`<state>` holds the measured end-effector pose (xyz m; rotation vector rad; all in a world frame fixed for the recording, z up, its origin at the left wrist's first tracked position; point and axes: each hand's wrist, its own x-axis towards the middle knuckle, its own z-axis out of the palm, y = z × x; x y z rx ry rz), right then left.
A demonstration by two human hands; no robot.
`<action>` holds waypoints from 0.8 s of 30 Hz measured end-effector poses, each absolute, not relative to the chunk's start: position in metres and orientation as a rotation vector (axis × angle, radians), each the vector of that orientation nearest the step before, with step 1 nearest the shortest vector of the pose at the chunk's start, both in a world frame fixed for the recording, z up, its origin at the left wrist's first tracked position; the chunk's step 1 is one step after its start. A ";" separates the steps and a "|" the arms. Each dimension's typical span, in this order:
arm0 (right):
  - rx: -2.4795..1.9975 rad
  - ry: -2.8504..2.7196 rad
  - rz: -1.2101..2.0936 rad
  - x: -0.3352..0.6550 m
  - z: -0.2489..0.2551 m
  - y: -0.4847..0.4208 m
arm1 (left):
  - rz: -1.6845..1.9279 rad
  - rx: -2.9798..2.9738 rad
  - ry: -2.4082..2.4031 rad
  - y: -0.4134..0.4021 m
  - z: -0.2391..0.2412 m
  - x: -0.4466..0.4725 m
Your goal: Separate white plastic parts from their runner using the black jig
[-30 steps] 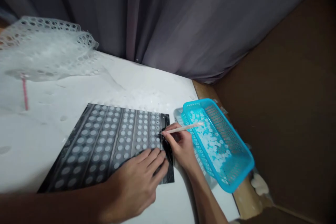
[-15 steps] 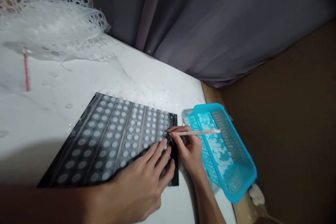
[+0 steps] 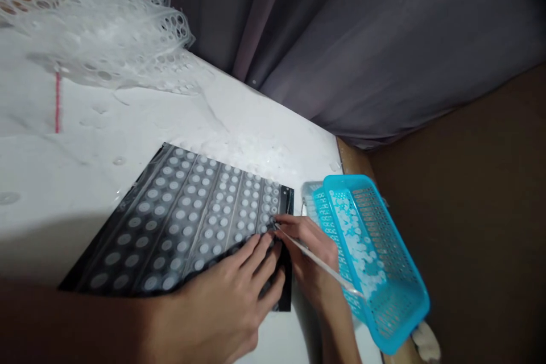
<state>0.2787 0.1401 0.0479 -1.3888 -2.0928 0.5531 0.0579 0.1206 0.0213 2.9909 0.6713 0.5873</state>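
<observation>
A black sheet [image 3: 183,222] covered with rows of pale round dots lies on the white table [image 3: 85,142]. My left hand [image 3: 226,301] lies flat on its near right corner, fingers stretched out. My right hand [image 3: 309,256] pinches a thin pale stick [image 3: 318,261], whose tip touches the dots near the sheet's right edge. Just right of that hand stands a turquoise plastic basket [image 3: 401,318] holding several white round pieces.
A crumpled clear plastic sheet full of punched holes [image 3: 102,28] lies at the table's back left, with a pink strip [image 3: 57,102] beside it. A grey curtain [image 3: 341,28] hangs behind. The table ends at the right, beyond the basket, by brown cardboard [image 3: 482,210].
The stick has swung from pointing right over the basket to slanting down toward me. My left hand has crept slightly up the sheet. The view has shifted, so everything sits further right.
</observation>
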 end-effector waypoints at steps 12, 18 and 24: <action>-1.504 -2.058 0.595 0.272 0.050 0.135 | 0.590 2.974 0.646 0.124 0.027 0.057; -1.512 -2.101 0.567 0.272 0.052 0.133 | 0.558 2.991 0.651 0.123 0.026 0.057; -1.501 -2.088 0.505 0.274 0.050 0.131 | 0.578 2.962 0.639 0.121 0.024 0.057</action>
